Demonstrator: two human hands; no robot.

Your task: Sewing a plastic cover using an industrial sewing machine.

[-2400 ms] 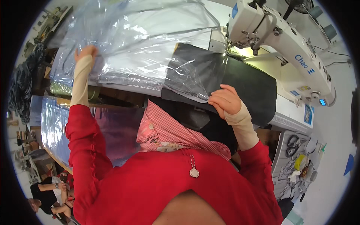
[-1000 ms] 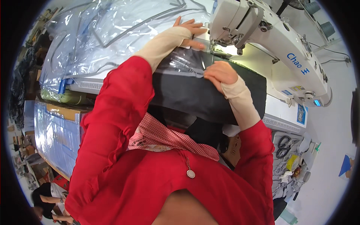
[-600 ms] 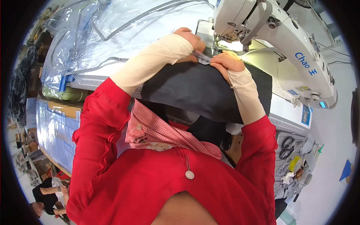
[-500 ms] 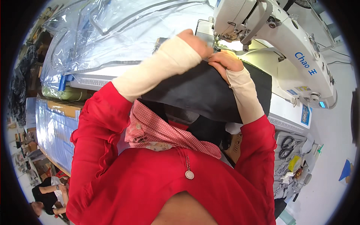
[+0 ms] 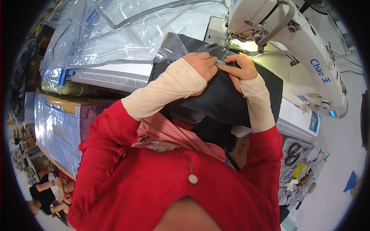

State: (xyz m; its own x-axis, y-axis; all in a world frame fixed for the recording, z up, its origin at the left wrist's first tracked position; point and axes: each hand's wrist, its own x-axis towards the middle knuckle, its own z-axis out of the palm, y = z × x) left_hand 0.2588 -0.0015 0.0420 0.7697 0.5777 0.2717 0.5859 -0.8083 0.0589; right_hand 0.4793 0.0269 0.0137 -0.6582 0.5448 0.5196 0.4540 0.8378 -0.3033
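Gripping clear film [image 5: 181,50], left fingers [image 5: 210,61] hide their thumb tip; whether right fingers [image 5: 236,59] pinch is unclear.

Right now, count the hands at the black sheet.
2: the left hand and, just to its right, the right hand, both over the black sheet.

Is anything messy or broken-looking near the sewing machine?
Nothing looks plainly spilled or broken. The messiest spot is at the lower right: black scissors, a yellow thing and gray scraps lie jumbled together. The clear plastic sheet beside the sewing machine is wrinkled too.
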